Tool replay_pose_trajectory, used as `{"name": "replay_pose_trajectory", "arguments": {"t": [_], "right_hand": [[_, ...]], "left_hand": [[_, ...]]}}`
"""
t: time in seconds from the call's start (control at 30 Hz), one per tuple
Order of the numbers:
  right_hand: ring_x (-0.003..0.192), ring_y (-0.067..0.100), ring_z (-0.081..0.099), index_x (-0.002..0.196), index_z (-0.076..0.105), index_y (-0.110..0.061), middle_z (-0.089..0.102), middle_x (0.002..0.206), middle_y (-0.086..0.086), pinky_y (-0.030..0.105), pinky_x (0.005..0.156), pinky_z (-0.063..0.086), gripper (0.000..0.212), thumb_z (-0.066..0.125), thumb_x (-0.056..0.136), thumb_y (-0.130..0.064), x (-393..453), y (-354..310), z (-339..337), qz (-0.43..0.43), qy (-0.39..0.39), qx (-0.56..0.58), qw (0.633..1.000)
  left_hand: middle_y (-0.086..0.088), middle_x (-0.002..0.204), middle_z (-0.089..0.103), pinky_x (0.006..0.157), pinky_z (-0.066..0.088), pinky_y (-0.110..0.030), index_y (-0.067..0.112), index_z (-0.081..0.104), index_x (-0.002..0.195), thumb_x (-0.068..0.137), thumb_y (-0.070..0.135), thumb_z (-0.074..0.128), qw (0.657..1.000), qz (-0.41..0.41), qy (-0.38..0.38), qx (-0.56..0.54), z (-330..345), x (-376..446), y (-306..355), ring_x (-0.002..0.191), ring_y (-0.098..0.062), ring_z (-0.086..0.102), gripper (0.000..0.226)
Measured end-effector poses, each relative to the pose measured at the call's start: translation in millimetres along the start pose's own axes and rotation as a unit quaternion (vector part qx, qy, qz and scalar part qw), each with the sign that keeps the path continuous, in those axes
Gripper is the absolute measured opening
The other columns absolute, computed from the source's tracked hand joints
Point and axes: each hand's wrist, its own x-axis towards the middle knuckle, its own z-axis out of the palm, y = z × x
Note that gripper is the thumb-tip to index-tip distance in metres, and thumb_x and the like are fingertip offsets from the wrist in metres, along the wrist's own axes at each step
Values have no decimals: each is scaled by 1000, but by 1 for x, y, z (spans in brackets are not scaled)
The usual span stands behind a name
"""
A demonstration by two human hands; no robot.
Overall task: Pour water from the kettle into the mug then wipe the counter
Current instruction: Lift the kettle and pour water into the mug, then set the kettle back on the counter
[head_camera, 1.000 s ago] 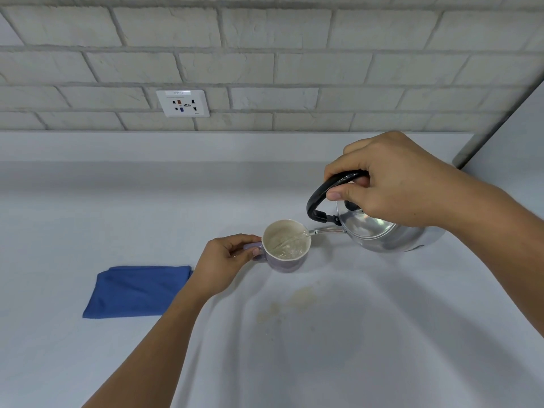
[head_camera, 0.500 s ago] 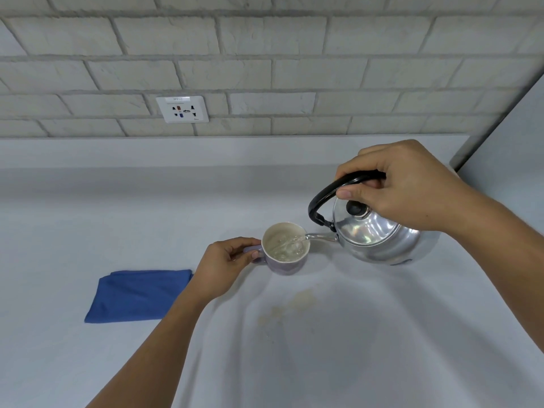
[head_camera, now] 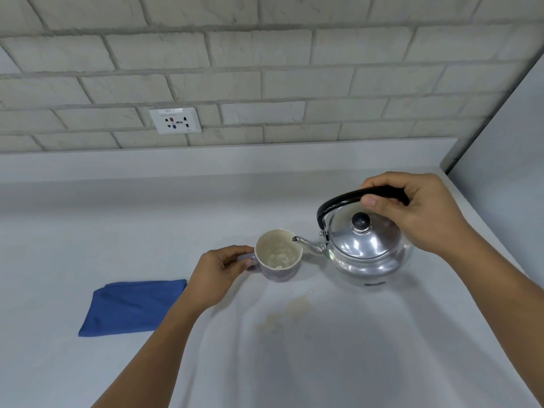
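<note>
A shiny metal kettle [head_camera: 365,248] with a black knob and black bail handle sits nearly upright at the right, its spout tip over the mug's rim. My right hand [head_camera: 418,213] grips the black handle from above. The pale lilac mug [head_camera: 278,256] holds water and stands on the white counter [head_camera: 323,363]. My left hand [head_camera: 219,273] holds the mug's handle on its left side. A folded blue cloth [head_camera: 132,307] lies flat on the counter to the left of my left forearm. A faint yellowish stain [head_camera: 287,313] marks the counter in front of the mug.
A brick-pattern wall with a white socket plate [head_camera: 175,120] rises behind the counter's low back ledge. A grey side panel [head_camera: 506,160] closes off the right end of the counter.
The kettle has tipped back from its pouring tilt to nearly upright and lowered toward the counter. The stream of water has stopped. My left hand has stayed on the mug.
</note>
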Motion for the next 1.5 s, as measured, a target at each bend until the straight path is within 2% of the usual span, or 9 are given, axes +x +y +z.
{"name": "replay_pose_trajectory", "arguments": {"t": [0.2, 0.33, 0.5, 0.7, 0.77, 0.9, 1.07, 1.17, 1.5], "right_hand": [[59, 0, 63, 91, 78, -28, 74, 75, -15, 4, 55, 43, 17, 76, 88, -11, -4, 20, -4, -15, 42, 57, 997], [66, 0, 67, 91, 78, -26, 76, 80, -15, 7, 59, 46, 18, 77, 87, -9, 5, 22, -9, -14, 66, 78, 995], [78, 6, 69, 93, 78, -14, 76, 85, -8, 16, 75, 51, 9, 77, 86, -7, 23, 20, -13, -10, 80, 84, 993], [54, 0, 59, 94, 77, -9, 70, 69, -15, 11, 48, 44, 6, 76, 88, -9, 46, 26, -20, 4, 100, 110, 989], [56, 2, 61, 92, 77, -11, 71, 70, -13, 13, 47, 45, 5, 75, 89, -9, 53, 30, -22, 9, 107, 117, 987], [70, 6, 68, 90, 79, -18, 75, 78, -7, 17, 60, 52, 7, 76, 88, -12, 65, 40, -23, 23, 109, 122, 986], [96, 24, 72, 96, 79, -17, 78, 95, 4, 35, 91, 56, 8, 76, 88, -16, 76, 60, -25, 77, 94, 117, 986], [101, 26, 72, 100, 79, -13, 78, 100, 8, 40, 98, 55, 12, 76, 88, -13, 80, 69, -23, 107, 82, 124, 983], [100, 22, 72, 102, 79, -13, 78, 101, 6, 32, 96, 54, 14, 76, 89, -13, 89, 93, -14, 135, 57, 104, 984]], "left_hand": [[14, 123, 74, 106, 50, -22, 32, 73, 121, 92, 13, 77, 996, 58, 59, -23, -2, 10, 38, 121, -5, 66, 35], [13, 124, 74, 104, 50, -16, 38, 74, 116, 94, 20, 76, 989, 137, 22, -58, 11, 28, 100, 121, -6, 67, 28], [8, 122, 77, 103, 55, -28, 23, 74, 121, 93, 16, 76, 981, 175, -12, -87, 33, 52, 155, 116, -9, 71, 29], [7, 115, 79, 99, 56, -23, 21, 75, 121, 90, 13, 80, 981, 181, -24, -71, 53, 83, 181, 107, -9, 74, 33], [4, 111, 79, 94, 58, -22, 24, 77, 118, 90, 12, 80, 983, 173, -8, -58, 60, 93, 184, 102, -9, 75, 31], [11, 100, 81, 80, 55, -11, 24, 80, 109, 90, 10, 78, 984, 174, 31, -36, 70, 111, 184, 93, -2, 74, 24], [31, 89, 77, 78, 52, -5, 25, 81, 109, 89, 11, 79, 984, 171, 41, 16, 81, 129, 175, 92, 7, 72, 24], [40, 84, 72, 82, 55, -10, 26, 80, 109, 90, 11, 78, 985, 160, 36, 45, 87, 136, 168, 91, 9, 71, 25], [12, 96, 79, 97, 60, -36, 22, 79, 110, 91, 8, 76, 989, 123, 34, 68, 95, 151, 154, 95, -9, 76, 24]]}}
